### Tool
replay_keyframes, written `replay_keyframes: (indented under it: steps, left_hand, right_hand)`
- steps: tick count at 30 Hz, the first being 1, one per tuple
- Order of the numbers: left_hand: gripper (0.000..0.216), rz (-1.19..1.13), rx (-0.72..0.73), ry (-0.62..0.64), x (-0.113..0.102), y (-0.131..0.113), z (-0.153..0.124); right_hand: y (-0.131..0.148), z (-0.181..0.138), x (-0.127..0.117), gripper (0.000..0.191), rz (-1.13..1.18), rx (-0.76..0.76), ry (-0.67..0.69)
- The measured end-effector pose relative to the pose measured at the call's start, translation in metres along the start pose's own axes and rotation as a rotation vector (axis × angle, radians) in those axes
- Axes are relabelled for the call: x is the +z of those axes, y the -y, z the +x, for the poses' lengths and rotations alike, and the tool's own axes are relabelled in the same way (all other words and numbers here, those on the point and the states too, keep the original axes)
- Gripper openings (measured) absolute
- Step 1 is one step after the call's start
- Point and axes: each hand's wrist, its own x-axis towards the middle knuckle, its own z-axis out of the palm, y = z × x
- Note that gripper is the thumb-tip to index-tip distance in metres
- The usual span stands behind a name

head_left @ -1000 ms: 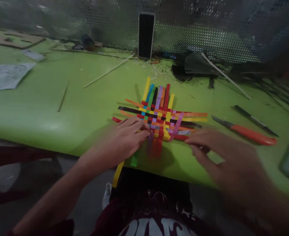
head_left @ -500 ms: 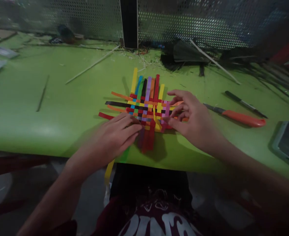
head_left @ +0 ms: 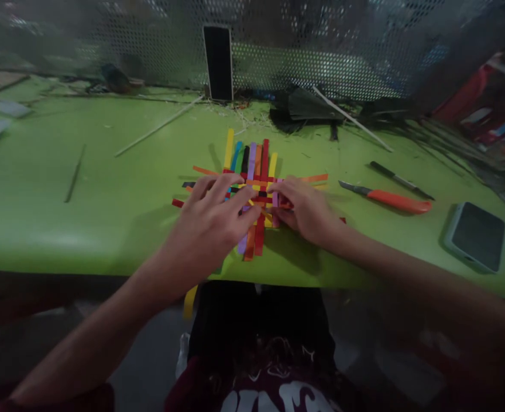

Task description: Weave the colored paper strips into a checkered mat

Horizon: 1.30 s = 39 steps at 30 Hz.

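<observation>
A mat of woven coloured strips (head_left: pixel 259 234) lies near the table's front edge, loose ends sticking out on all sides. My left hand (head_left: pixel 218 214) covers its left part, fingers bent over the weave. Its thumb and index finger close on a loose yellow strip (head_left: pixel 266 215) that crosses the top of the mat. On the right side, my right hand (head_left: pixel 308 209) has curled fingers and thumb pinched on the weave beside a pink strip (head_left: pixel 275 201). The fingertips partly hide what they grip.
To the right lie an orange-handled knife (head_left: pixel 398 201), a dark slim tool (head_left: pixel 401 179) and a grey boxy device (head_left: pixel 476 236). A phone (head_left: pixel 218 63) leans on the perforated metal panel (head_left: pixel 299 51). Thin sticks (head_left: pixel 160 126) and dark scraps (head_left: pixel 306 106) lie along the back.
My left hand has moved up and right over the mat. My right hand has come down and left from above the right edge onto the weave. The view has shifted slightly.
</observation>
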Motion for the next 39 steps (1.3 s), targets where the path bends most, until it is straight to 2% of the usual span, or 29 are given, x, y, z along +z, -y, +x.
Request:
replay_keyframes:
  steps: [2,6,9,15,19,23,29,36,39]
  left_hand:
    - [0.021,0.014,-0.003,0.025,0.004,0.001,-0.001]
    - [0.018,0.036,0.042,0.030,0.011,0.001,-0.001]
    - [0.018,-0.033,0.127,0.021,0.015,-0.001,0.001]
    - [0.015,-0.176,0.177,0.155,0.024,-0.002,-0.001]
    - [0.014,-0.206,0.156,0.059,0.034,-0.001,-0.008]
    - [0.025,-0.228,0.154,-0.007,0.040,0.000,-0.011]
    - [0.021,-0.275,0.140,-0.006,0.041,0.002,-0.011]
    - [0.021,-0.311,0.131,-0.016,0.040,0.003,-0.015]
    - [0.030,-0.340,0.105,-0.029,0.041,0.002,-0.015]
  right_hand:
    - [-0.004,0.000,0.003,0.012,-0.012,-0.063,0.023]
    - [-0.009,0.000,0.004,0.021,-0.005,-0.105,0.010]
    - [-0.011,-0.003,-0.001,0.030,-0.041,-0.161,0.018]
    - [-0.002,-0.020,-0.021,0.026,-0.282,-0.272,-0.054]
    - [0.003,-0.041,-0.031,0.020,-0.423,-0.374,-0.146]
    - [0.007,-0.058,-0.035,0.032,-0.437,-0.421,-0.158]
    - [0.013,-0.059,-0.030,0.047,-0.350,-0.366,-0.075]
    - [0.019,-0.051,-0.023,0.040,-0.411,-0.260,-0.042]
    - [0.026,-0.048,-0.024,0.039,-0.452,-0.222,-0.001]
